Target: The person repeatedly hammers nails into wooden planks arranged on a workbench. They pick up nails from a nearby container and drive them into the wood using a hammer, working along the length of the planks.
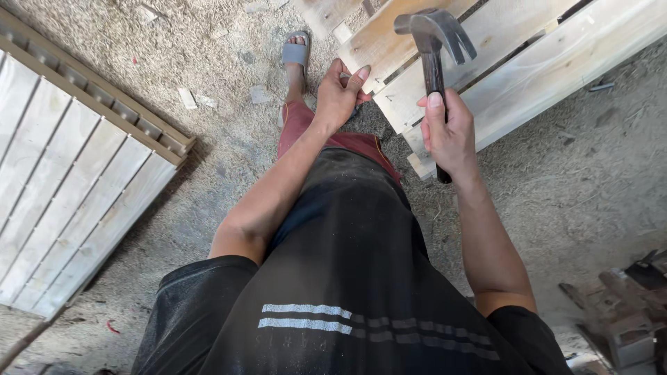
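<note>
My right hand (450, 132) grips the dark handle of a claw hammer (434, 42), its steel head raised above a pale wooden pallet (528, 62) that lies on the ground at upper right. My left hand (340, 94) rests at the near corner of a pallet slat (379, 45), fingers pinched together there; what they pinch is hidden. My black shirt and red shorts fill the lower middle, and one foot in a grey sandal (297, 52) stands beside the pallet.
A finished slatted wooden panel (69, 173) lies at left on sawdust-covered ground. Small wood offcuts (187, 97) are scattered near the sandal. Dark metal scrap or tools (625, 305) sit at lower right.
</note>
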